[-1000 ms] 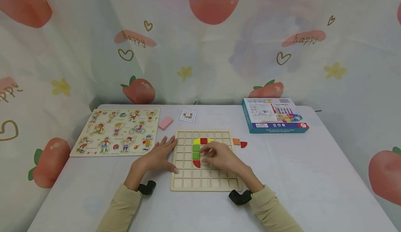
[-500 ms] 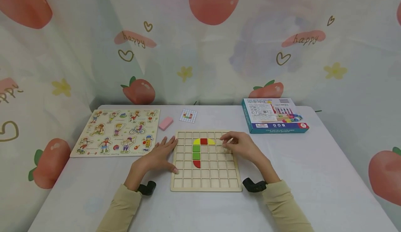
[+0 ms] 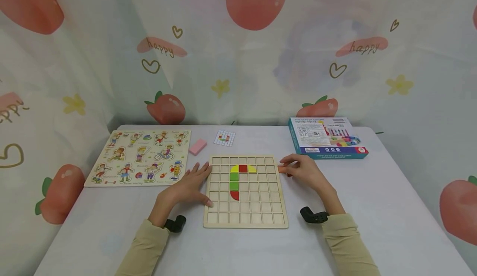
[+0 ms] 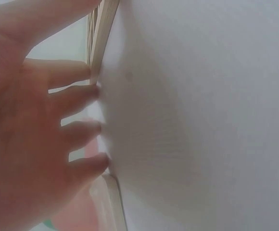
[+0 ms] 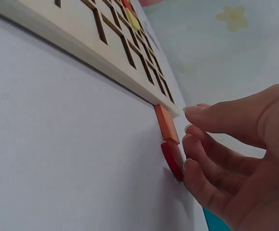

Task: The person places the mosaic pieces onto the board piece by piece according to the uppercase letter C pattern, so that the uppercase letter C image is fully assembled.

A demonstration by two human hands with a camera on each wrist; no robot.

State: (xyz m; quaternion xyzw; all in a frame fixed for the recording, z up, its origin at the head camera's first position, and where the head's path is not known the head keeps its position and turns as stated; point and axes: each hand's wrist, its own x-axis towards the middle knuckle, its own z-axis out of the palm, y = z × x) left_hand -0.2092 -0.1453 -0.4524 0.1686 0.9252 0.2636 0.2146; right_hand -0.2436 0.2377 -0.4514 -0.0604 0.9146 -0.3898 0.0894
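Observation:
A wooden grid board (image 3: pixel 261 218) lies flat on the table. Set in its cells are two green squares (image 3: pixel 234 181), a red square (image 3: pixel 243 168), a red quarter-round (image 3: pixel 234 195) and two yellow quarter-rounds (image 3: pixel 251 169). My left hand (image 3: pixel 188 188) spreads its fingers along the board's left edge, thumb touching the rim. Beyond the upper right edge, my right hand (image 3: pixel 303 171) is at an orange square tile (image 5: pixel 166 124) and a red quarter-round tile (image 5: pixel 172 161). Its loosely bent fingers and thumb are beside these tiles, with no grip on either visible.
A puzzle board (image 3: pixel 139 158) with cartoon children lies at the left, beside a pink block (image 3: pixel 197 147). Behind the grid board is a small pattern card (image 3: pixel 224 138). A blue and white box (image 3: pixel 324 137) occupies the back right.
My right hand has moved right from the middle of the board to the tiles outside its right edge. The left hand stays at the left edge.

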